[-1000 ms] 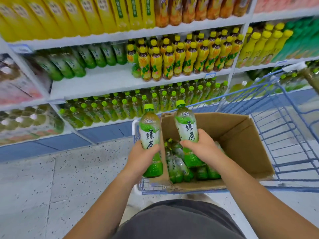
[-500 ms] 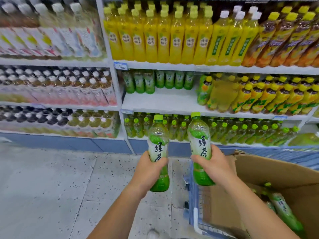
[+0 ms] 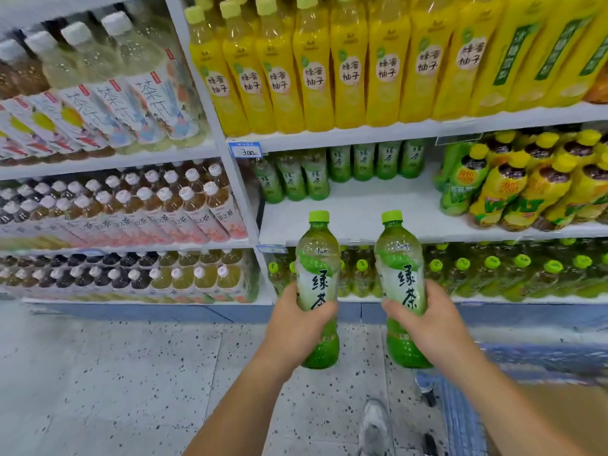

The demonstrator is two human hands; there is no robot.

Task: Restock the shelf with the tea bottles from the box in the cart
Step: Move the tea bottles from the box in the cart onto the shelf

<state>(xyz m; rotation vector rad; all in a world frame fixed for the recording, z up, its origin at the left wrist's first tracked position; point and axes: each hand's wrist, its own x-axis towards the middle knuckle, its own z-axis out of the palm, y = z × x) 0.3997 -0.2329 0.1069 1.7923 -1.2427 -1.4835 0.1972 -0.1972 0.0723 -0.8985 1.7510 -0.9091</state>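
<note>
Just below the front of the middle shelf (image 3: 358, 215), the left hand (image 3: 292, 327) grips one green tea bottle (image 3: 317, 274) and the right hand (image 3: 427, 324) a second green tea bottle (image 3: 399, 274). Both are upright, labels outward, ready to stand. That shelf's bare front, ahead of the matching back row (image 3: 342, 166), looks their likely spot.

The white middle shelf (image 3: 378, 213) carries a row of green tea bottles (image 3: 316, 176) standing upright along its back left, and yellow-capped bottles (image 3: 526, 189) crowded at its right. Green-capped bottles (image 3: 493, 271) fill the lower shelf (image 3: 526, 299) above the speckled floor (image 3: 115, 373).
</note>
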